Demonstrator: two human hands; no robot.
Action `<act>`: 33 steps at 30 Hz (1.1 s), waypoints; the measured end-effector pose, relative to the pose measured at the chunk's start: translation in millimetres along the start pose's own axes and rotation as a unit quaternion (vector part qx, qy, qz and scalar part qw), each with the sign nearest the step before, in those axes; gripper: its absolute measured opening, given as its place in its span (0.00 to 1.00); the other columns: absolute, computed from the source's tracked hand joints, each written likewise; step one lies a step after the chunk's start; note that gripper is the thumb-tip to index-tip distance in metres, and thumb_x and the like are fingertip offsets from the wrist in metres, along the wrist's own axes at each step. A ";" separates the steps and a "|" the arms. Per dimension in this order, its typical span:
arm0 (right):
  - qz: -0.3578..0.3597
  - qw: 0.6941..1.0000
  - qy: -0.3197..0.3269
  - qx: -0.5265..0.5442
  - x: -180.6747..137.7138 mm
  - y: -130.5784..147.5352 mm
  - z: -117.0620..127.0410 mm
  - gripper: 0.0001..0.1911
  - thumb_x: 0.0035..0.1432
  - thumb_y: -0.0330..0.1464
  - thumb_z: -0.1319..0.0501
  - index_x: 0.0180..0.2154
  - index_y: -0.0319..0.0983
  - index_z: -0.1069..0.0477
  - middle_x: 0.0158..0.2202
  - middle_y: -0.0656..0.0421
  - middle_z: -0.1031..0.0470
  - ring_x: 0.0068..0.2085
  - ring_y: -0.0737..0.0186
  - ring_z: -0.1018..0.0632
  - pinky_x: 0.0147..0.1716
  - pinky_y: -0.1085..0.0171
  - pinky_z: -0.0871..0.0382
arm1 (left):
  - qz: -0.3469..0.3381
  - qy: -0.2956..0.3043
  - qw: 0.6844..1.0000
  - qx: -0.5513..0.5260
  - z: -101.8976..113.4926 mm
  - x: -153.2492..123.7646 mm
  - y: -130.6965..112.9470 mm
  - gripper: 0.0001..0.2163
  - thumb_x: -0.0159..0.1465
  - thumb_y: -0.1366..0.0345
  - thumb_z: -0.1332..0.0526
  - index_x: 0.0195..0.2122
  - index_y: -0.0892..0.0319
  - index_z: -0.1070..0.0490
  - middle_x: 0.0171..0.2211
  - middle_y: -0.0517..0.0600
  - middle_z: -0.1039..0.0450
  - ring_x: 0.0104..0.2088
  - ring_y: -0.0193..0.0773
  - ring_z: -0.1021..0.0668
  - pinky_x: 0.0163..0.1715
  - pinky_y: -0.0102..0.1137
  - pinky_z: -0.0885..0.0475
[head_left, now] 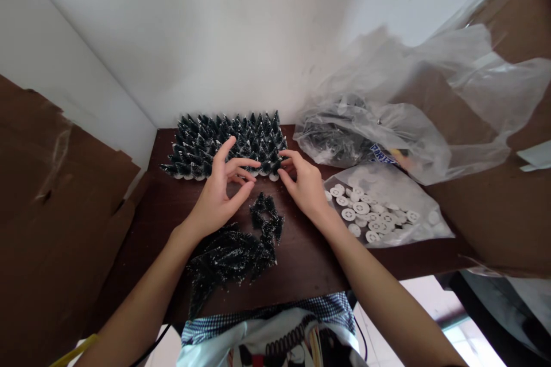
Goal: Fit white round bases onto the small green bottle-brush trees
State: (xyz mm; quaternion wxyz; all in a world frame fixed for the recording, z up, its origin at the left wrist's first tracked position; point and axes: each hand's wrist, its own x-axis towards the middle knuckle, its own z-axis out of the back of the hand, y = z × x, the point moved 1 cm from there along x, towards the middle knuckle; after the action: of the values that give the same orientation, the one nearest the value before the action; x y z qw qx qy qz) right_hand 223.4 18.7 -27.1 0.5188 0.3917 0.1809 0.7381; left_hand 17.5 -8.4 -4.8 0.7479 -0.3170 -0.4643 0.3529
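Observation:
Several small dark green bottle-brush trees (202, 140) stand in rows on white round bases at the back of a dark wooden table (301, 258). My right hand (303, 183) pinches one tree at the front right corner of the rows. My left hand (221, 192) hovers beside it with fingers apart and curved, holding nothing I can see. A loose pile of trees without bases (235, 252) lies on the table between my forearms.
A clear bag of white round bases (383, 206) lies right of my right hand. Behind it is a clear plastic bag of more dark trees (344, 137). Brown cardboard (55, 195) flanks the table on both sides. A white wall rises behind.

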 end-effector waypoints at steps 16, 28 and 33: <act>0.003 1.000 0.012 0.009 -0.2 -0.7 -1.2 0.12 0.61 0.26 0.41 0.47 0.41 0.30 0.43 0.55 0.20 0.41 0.57 0.21 0.43 0.58 0.28 | 0.004 0.004 1.000 -0.007 -0.2 -0.5 0.1 0.37 0.68 0.72 0.40 0.71 0.47 0.61 0.53 0.55 0.27 0.42 0.40 0.21 0.45 0.40 0.24; -0.040 0.999 0.014 0.014 -3.6 -6.3 -6.8 0.26 0.56 0.30 0.35 0.54 0.40 0.42 0.40 0.55 0.24 0.37 0.57 0.23 0.38 0.58 0.29 | -0.004 0.000 1.000 -0.013 -0.2 -0.2 1.2 0.38 0.67 0.72 0.39 0.71 0.47 0.60 0.53 0.55 0.27 0.41 0.40 0.21 0.45 0.41 0.23; -0.045 0.999 0.020 -0.014 -4.5 -8.8 -10.0 0.20 0.55 0.29 0.38 0.48 0.41 0.42 0.35 0.58 0.28 0.36 0.57 0.24 0.36 0.59 0.32 | -0.003 -0.001 1.000 -0.007 -0.5 -0.1 0.4 0.37 0.67 0.71 0.40 0.71 0.47 0.60 0.53 0.55 0.26 0.41 0.40 0.21 0.45 0.41 0.22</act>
State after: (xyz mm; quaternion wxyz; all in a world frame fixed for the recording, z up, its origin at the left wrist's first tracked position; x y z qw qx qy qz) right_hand 221.9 19.5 -41.0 0.5531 0.3612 0.1976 0.7243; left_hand 17.8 -8.4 -5.4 0.7464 -0.3204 -0.4687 0.3473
